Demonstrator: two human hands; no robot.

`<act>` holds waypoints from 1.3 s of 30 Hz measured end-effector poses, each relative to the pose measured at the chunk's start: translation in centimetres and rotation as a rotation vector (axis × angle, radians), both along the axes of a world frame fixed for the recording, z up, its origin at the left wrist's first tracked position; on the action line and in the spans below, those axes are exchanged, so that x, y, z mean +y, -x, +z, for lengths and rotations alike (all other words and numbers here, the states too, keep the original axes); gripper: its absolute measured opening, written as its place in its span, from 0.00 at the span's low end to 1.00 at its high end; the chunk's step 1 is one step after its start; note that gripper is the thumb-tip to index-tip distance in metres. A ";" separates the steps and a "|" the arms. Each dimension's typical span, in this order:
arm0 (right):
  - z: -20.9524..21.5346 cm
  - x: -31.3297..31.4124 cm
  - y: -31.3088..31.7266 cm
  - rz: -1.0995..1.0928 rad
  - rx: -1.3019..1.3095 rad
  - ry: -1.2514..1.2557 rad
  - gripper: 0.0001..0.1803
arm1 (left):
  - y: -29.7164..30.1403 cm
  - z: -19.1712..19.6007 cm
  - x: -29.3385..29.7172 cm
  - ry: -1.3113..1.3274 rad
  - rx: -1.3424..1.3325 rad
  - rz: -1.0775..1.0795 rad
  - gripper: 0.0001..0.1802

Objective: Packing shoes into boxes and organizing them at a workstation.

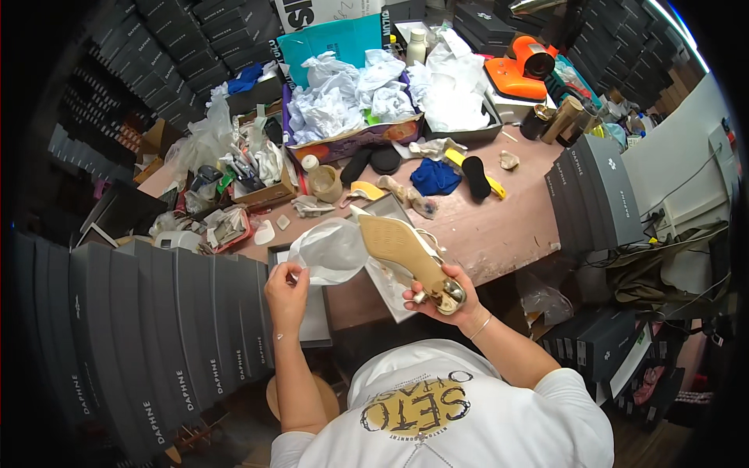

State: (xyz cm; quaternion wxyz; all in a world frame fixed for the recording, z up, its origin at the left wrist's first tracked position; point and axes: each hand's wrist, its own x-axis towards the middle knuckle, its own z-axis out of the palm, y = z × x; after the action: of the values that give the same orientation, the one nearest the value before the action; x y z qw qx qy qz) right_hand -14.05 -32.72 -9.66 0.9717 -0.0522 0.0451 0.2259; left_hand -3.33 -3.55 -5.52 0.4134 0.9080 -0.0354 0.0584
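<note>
My left hand (287, 298) is closed, thumb and fingertips pinching the edge of a thin white sheet of tissue paper (331, 253). The sheet spreads to the right, up to the shoe. My right hand (460, 300) grips a pointed-toe heeled shoe (399, 246) around its heel end. Its tan sole faces up and the toe points away to the left; a shiny metallic part shows at the heel. Below the sheet and shoe lies an open grey shoe box (315, 316) with a pale inside, partly hidden by them.
Tall stacks of grey shoe boxes (168, 312) rise at the left, with another stack (597, 191) at the right. Across the table stand a carton of crumpled paper (355, 136), a blue cloth (435, 178), a jar (324, 183), black-and-yellow brushes (477, 179) and an orange device (519, 74).
</note>
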 end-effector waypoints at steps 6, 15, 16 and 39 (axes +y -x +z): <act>1.0 -2.8 0.9 0.126 0.054 0.194 0.25 | 5.5 -1.7 -3.3 -0.058 0.017 -0.147 0.15; 4.6 -5.3 2.9 0.530 -0.171 0.467 0.24 | 8.8 -0.4 -5.4 0.001 0.130 -0.142 0.28; 4.1 -4.6 2.9 0.548 -0.186 0.513 0.23 | 9.1 0.2 -5.7 0.047 0.168 -0.164 0.28; 1.8 8.3 -1.2 0.878 -0.414 0.812 0.20 | 7.2 2.4 1.4 -0.143 0.249 -0.919 0.47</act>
State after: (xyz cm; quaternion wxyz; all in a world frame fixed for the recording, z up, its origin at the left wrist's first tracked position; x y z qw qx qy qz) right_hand -12.82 -24.43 -7.83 0.6799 -0.4728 -0.0871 0.5538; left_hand -10.54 -2.11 -3.08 0.3342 0.8245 -0.3870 -0.2423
